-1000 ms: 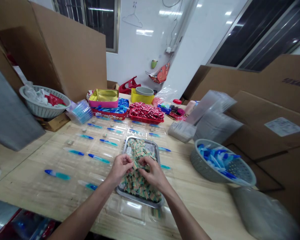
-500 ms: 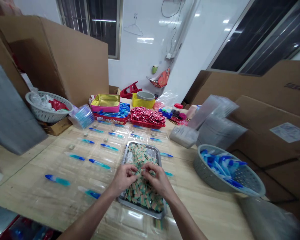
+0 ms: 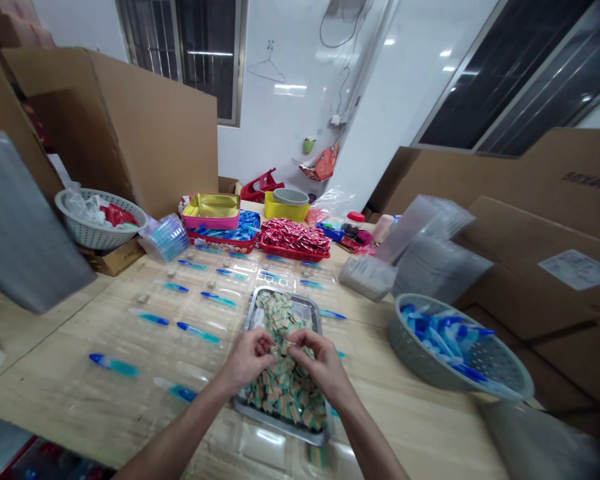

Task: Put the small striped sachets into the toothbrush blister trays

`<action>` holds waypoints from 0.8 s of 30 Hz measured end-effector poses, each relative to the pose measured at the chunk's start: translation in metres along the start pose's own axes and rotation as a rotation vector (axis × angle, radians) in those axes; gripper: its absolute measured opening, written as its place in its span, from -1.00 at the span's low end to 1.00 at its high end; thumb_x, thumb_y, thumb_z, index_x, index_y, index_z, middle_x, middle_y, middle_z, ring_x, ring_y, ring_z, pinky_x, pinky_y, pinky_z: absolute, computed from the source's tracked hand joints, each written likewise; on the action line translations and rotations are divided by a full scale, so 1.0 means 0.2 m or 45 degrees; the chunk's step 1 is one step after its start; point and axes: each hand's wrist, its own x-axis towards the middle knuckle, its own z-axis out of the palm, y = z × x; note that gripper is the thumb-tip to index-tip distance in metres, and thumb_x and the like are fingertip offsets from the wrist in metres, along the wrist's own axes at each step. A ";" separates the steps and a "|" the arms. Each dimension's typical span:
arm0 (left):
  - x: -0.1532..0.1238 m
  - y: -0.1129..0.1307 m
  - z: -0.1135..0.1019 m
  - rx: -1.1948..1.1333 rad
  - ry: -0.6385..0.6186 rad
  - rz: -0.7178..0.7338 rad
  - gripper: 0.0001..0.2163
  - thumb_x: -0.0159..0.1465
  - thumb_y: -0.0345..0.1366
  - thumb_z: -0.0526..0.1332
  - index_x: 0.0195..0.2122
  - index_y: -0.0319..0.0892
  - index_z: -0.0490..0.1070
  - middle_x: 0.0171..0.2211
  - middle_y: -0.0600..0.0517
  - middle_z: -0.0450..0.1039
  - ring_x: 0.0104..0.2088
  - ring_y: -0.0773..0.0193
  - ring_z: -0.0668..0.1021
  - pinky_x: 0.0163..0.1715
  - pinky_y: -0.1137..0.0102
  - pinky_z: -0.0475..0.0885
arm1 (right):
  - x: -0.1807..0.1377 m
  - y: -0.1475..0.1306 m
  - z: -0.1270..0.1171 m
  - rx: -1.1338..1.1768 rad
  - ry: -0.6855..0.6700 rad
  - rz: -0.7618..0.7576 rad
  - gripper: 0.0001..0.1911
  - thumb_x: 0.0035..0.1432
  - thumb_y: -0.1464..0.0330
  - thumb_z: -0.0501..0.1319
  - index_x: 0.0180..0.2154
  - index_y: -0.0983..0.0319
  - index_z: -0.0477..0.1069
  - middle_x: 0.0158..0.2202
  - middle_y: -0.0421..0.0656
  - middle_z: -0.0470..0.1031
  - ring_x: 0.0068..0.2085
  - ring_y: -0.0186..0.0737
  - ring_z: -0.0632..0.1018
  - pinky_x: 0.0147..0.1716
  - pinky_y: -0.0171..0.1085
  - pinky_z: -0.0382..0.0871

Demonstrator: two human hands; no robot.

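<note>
Metal tray (image 3: 308,307): lengthwise near to far on the bench (image 3: 405,413)
Left hand (image 3: 249,358), right hand (image 3: 323,363): fingers curled; can't tell if either grip is closed
Striped pieces (image 3: 286,395): heaped in tray, beneath and equally near both

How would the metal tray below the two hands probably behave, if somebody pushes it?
The metal tray would likely stay stiff, as its raised rim looks rigid. Being low and wide, it seems unlikely to tip. The small striped pieces heaped inside look loose, so a sudden push might shift them.
</note>
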 end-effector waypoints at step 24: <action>-0.04 -0.02 0.01 0.141 0.008 0.122 -0.96 -0.01 -0.46 0.16 -0.53 -0.22 0.37 -0.60 0.10 0.39 -0.54 0.33 0.46 -0.54 0.50 0.29 | -0.08 0.04 0.06 0.047 0.023 -0.085 -0.90 -0.04 0.41 0.27 -0.46 0.20 0.33 -0.33 -0.18 0.43 -0.27 -0.19 0.41 -0.27 -0.27 0.26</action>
